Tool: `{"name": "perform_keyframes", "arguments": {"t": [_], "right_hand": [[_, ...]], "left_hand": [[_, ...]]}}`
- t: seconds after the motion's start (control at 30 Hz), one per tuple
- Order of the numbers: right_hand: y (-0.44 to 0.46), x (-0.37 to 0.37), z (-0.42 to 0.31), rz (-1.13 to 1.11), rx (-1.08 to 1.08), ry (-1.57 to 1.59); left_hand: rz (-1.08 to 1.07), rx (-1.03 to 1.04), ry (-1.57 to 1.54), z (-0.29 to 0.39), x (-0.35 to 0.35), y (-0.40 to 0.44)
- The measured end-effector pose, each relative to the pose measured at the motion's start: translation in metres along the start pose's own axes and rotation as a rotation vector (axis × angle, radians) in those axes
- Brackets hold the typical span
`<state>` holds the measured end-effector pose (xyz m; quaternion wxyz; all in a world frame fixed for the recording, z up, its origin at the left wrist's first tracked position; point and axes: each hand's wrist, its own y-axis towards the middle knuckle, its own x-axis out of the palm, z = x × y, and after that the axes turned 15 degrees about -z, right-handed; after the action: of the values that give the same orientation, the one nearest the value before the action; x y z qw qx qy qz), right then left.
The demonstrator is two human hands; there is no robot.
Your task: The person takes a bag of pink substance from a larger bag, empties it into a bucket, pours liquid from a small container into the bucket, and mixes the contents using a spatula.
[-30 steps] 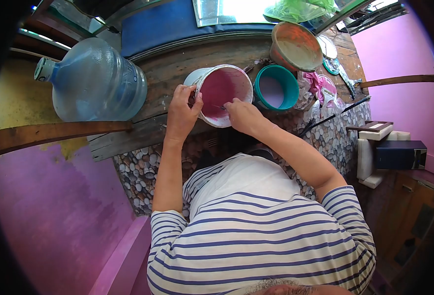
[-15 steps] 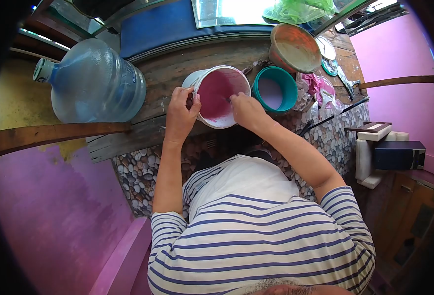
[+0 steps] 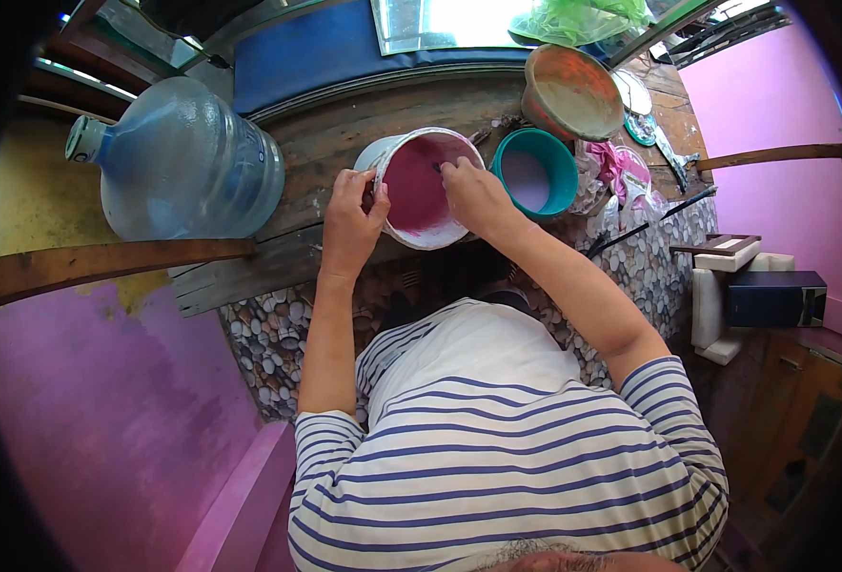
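Note:
A white bucket (image 3: 371, 153) with pink liquid (image 3: 413, 191) inside stands tilted toward me on the wooden table. My left hand (image 3: 351, 217) grips its left rim, thumb on the near side and fingers round the outside. Over the right part of the opening, my right hand (image 3: 478, 198) is closed on a thin stirring tool, of which only a small dark piece shows near the fingertips. The tool's lower end is hidden. Just right of the bucket is a teal bucket (image 3: 561, 172) holding pale lilac liquid.
A large water bottle (image 3: 187, 157) lies at the left on the wooden table (image 3: 321, 119). An orange-brown basin (image 3: 573, 91) stands behind the teal bucket, with pink and clear plastic bags (image 3: 621, 176) to the right. A wooden bar (image 3: 106, 259) crosses at the left.
My right hand has shifted round the inside of the bucket's opening, first down and right, then up toward the far side. My left hand has kept its hold on the rim.

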<state>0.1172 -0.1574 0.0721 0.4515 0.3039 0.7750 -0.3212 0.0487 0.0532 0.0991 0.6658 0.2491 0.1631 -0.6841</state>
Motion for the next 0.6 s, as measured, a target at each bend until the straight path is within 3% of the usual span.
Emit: {"name": "perform_keyframes", "arguments": {"t": [0.23, 0.33, 0.47, 0.53, 0.6], "right_hand": [[-0.014, 0.010, -0.001, -0.074, -0.136, 0.067], [0.002, 0.002, -0.004, 0.023, 0.005, 0.019], [0.015, 0.006, -0.008, 0.067, 0.005, -0.018], [0.004, 0.011, -0.018, -0.013, -0.150, -0.073], [-0.009, 0.009, -0.019, -0.059, -0.152, -0.090]], "left_hand": [[0.032, 0.017, 0.060, -0.004, 0.003, 0.000], [0.028, 0.012, 0.063, -0.004, 0.002, -0.001], [0.027, 0.021, 0.075, -0.006, 0.003, -0.001], [0.027, 0.010, 0.074, -0.008, 0.003, 0.000], [0.032, -0.005, 0.068, -0.009, 0.001, -0.001]]}}
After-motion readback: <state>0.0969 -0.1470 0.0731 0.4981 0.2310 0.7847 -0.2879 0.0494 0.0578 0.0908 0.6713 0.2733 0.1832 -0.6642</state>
